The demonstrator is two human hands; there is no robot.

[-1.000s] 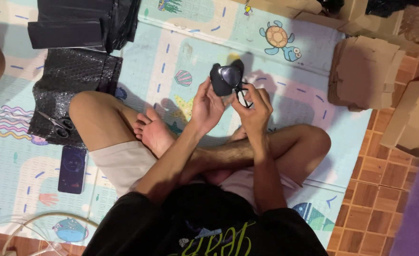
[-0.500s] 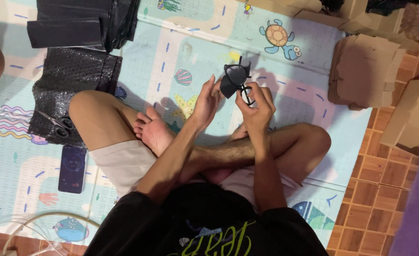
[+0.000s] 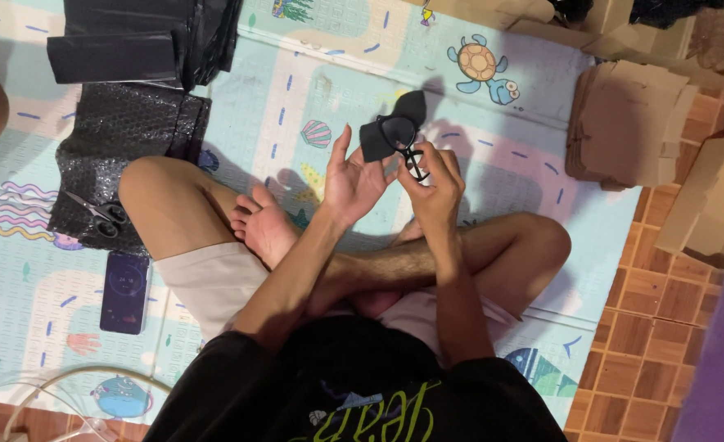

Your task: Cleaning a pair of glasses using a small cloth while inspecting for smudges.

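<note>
Head view, looking down on a person seated cross-legged on a patterned play mat (image 3: 493, 90). Both hands raised above the crossed shins, well clear of the mat. Black-framed glasses (image 3: 407, 143) sit between the two hands together with a dark cloth (image 3: 390, 131) that backs one lens. Right hand (image 3: 435, 184): thumb and fingertips pressed together in a pinch on the lower part of the frame, at the near side of the glasses; this hand carries the weight. Left hand (image 3: 354, 176): palm up, fingers spread and loose, index pointing up; its fingertips lie just beside the cloth's lower left edge; whether they touch cannot be told. Key relation: the glasses lie up and away from both palms, directly above the right fingertips and up-right of the left palm. Long axis of the frame runs on a slant, from upper left at the cloth down to lower right at the pinch. Right hand is the nearer one. Off to the person's left on the mat: scissors (image 3: 100, 214) on a black bubble-wrap sheet (image 3: 124, 131), a dark phone (image 3: 124, 290) near the knee. Flattened cardboard boxes (image 3: 632, 123) stacked at the right, well apart.
</note>
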